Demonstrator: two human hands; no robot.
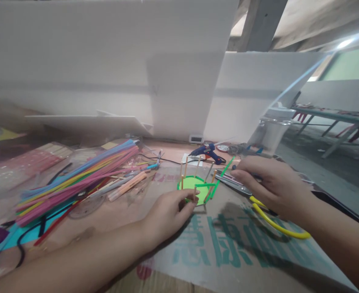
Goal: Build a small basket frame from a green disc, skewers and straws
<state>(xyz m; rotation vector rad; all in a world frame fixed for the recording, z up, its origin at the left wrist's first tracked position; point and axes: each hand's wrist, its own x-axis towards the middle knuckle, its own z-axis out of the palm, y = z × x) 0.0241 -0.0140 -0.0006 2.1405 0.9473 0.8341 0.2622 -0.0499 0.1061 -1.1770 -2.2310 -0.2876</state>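
A small craft piece with a light green round base [191, 183] has several thin wooden sticks standing around its rim. Green strips run along its edge and across some sticks. My left hand [170, 211] pinches one of the front sticks at the near side of the base. To the right, my right hand [267, 183] is closed around a small dark object, mostly hidden in the fingers. A long green strip [228, 166] slants between the craft piece and my right fingertips. Below that hand lie pliers with yellow handles [277, 230].
Behind the craft piece rests a blue glue gun [206, 151] with a black cord. Bundled coloured pipe cleaners [81, 177] lie at left, near orange sticks [128, 186]. A clear plastic container [272, 130] stands at back right. White boards rise behind the table.
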